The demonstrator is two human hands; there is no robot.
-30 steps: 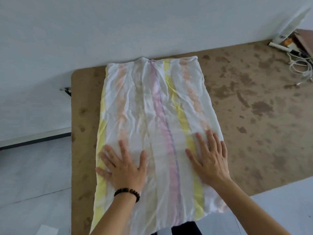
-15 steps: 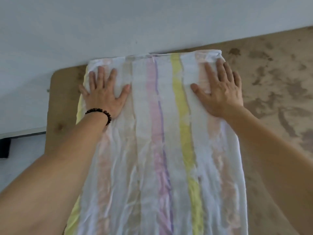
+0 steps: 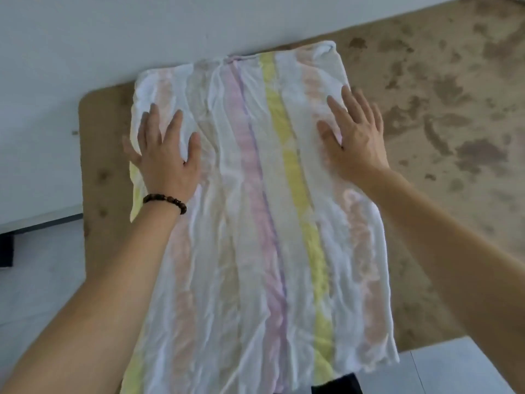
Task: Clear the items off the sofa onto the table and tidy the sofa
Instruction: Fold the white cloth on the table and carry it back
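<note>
A white blanket (image 3: 255, 223) with pink, purple and yellow stripes lies folded and spread flat on the brown mottled table (image 3: 440, 137), its far edge against the wall. My left hand (image 3: 167, 157), with a dark bead bracelet at the wrist, rests palm down on the blanket's far left part, fingers apart. My right hand (image 3: 355, 135) lies flat on the far right part, fingers also spread. Neither hand grips the cloth. The blanket's near end hangs over the table's front edge.
A pale wall (image 3: 142, 38) runs along the table's far side. Light floor (image 3: 37, 280) shows to the left, past the table's rounded corner, and at the lower right. A dark object (image 3: 5, 251) sits at the left edge.
Both hands slid from the blanket's near end up to its far end, then drew back slightly toward me. The blanket lies flatter.
</note>
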